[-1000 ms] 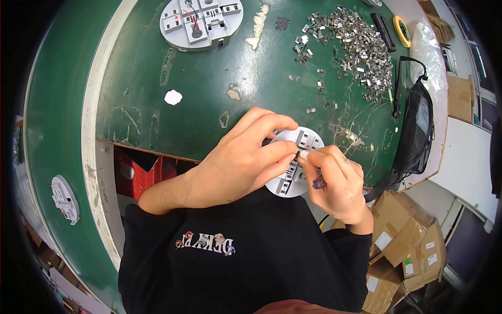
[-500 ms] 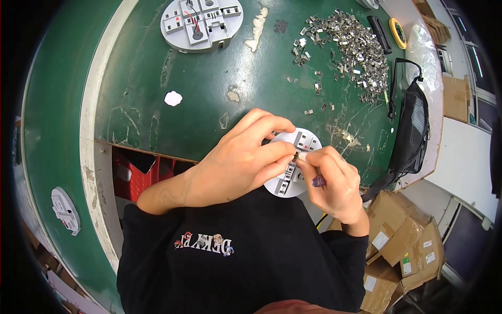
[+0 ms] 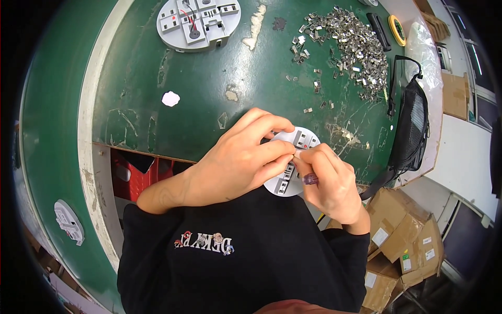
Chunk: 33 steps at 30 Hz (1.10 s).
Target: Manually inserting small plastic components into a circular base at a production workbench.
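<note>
The round grey disc [image 3: 285, 182] with its slotted blocks sits under both hands, over the near edge of the green desk [image 3: 193, 125]; from here I can't tell whether it rests on the wood. The left hand [image 3: 246, 152] reaches across its left side, forefinger and thumb drawn narrow near the middle; what they may pinch is hidden. The right hand [image 3: 329, 180] comes in opposite, fingertips bunched close to the left ones, its curled fingers gripping a purple stub [image 3: 310, 179].

Further up the desk, to the person's right, a few loose metal clips [image 3: 317, 85] trail off from a big glinting heap [image 3: 361, 57]. Past the heap lie a black bar [image 3: 377, 31] and a yellow ring [image 3: 397, 30], with a black mesh bag [image 3: 413, 128] along the right side. Over to the left is a white scrap [image 3: 170, 98], and beyond it a larger grey disc [image 3: 217, 13] bearing red and black wires. Another grey piece [image 3: 69, 222] lies on the green strip at far left. Cardboard boxes [image 3: 405, 230] crowd below right.
</note>
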Tool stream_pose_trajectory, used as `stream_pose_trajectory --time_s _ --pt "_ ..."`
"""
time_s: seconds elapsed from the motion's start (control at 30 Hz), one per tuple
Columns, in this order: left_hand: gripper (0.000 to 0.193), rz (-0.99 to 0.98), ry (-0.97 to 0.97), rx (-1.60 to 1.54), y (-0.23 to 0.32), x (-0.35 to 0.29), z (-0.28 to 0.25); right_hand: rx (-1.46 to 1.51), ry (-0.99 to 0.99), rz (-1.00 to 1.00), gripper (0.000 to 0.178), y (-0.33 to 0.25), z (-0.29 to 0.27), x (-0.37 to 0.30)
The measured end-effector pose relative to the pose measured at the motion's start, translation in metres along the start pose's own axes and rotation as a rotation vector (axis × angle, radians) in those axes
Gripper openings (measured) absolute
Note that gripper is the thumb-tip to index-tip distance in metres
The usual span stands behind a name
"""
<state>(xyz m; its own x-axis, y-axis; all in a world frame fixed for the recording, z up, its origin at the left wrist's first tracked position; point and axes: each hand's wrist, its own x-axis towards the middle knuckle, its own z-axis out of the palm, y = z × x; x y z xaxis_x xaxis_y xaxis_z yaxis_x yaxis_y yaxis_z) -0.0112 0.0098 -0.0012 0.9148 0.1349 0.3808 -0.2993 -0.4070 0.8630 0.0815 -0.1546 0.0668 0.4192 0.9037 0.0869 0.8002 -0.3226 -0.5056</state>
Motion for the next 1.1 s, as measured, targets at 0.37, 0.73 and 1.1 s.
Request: stream_pose_trajectory --time_s 0.37,0.73,1.1 --pt "0.021 -0.027 -0.044 -0.003 0.0 -0.001 -0.003 0.033 0.068 -0.011 0.013 0.003 0.005 -0.001" --pt "0.09 -0.017 -0.273 0.136 0.016 -0.004 -0.009 1.1 0.33 -0.039 0.035 0.005 -0.006 0.012" --pt "0.102 0.014 -0.344 0.275 0.012 -0.006 -0.006 1.445 0.394 -0.103 0.04 0.01 0.018 0.017"
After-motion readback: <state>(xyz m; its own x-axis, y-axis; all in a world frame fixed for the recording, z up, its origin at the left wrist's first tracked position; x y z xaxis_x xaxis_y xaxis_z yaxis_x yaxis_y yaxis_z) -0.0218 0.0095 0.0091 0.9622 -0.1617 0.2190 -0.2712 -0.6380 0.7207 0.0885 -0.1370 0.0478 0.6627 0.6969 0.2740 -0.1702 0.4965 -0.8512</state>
